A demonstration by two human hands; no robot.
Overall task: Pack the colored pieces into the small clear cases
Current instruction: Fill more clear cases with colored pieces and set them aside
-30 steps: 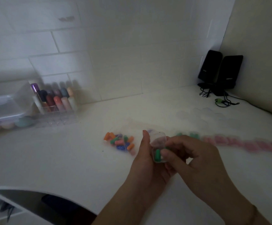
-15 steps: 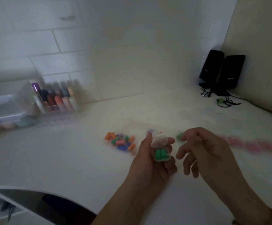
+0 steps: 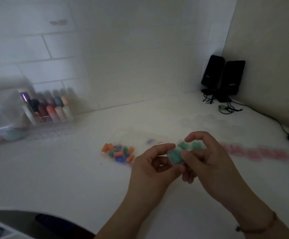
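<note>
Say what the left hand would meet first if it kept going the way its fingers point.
The left hand points right, so probably the small clear plastic case of green pieces it already pinches, then the right hand behind; depth is unclear.

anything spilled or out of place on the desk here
Nothing looks damaged. The loose pile of orange, green, pink and blue pieces lies scattered on the white desk, apparently as working stock. Both hands hold the small clear case with green pieces above the desk.
</note>
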